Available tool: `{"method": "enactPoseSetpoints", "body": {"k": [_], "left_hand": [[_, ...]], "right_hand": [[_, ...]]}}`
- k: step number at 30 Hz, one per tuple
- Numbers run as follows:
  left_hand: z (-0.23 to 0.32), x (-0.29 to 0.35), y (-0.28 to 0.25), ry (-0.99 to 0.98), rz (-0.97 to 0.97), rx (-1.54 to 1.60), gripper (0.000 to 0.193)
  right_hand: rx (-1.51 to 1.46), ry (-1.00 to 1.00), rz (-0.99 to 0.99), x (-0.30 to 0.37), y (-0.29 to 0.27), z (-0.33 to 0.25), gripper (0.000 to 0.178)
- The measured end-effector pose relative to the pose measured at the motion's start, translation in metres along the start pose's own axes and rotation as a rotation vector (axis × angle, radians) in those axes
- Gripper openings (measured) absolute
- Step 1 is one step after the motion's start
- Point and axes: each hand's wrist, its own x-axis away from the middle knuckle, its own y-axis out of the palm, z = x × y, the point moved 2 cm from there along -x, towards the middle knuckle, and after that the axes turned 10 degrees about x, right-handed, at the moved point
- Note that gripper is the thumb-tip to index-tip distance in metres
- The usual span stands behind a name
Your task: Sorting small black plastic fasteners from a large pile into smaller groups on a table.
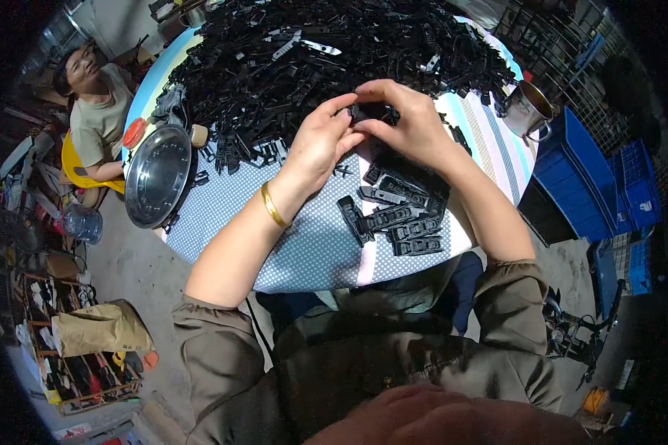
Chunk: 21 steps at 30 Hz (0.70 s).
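Note:
Both hands meet over the near edge of a big heap of black plastic parts [297, 81]. My left hand [315, 144], with a gold bangle on its wrist, is closed, thumb and fingertips pinched together. My right hand [408, 122] curves toward it, its thumb and forefinger closing on the same spot. Between the fingertips is a small black plastic part [354, 115], mostly hidden, its exact kind too small to tell. Below my right hand lies a group of longer black plastic pieces [393, 215], several of them side by side on the patterned tablecloth [297, 252].
A metal basin [158, 176] stands at the table's left edge, near a red lid [134, 133]. At the right edge is a metal mug [527, 111], beside blue crates [575, 178]. Another person [100, 111] sits at far left. A shoe rack [82, 341] stands lower left.

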Motion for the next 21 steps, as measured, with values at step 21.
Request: {"method": "enactPoseSetpoints", "body": {"k": [21], "left_hand": [[0.001, 0.002, 0.003, -0.012, -0.028, -0.032, 0.031]], "right_hand": [[0.248, -0.148, 0.041, -0.001, -0.01, -0.014, 0.041]]}}
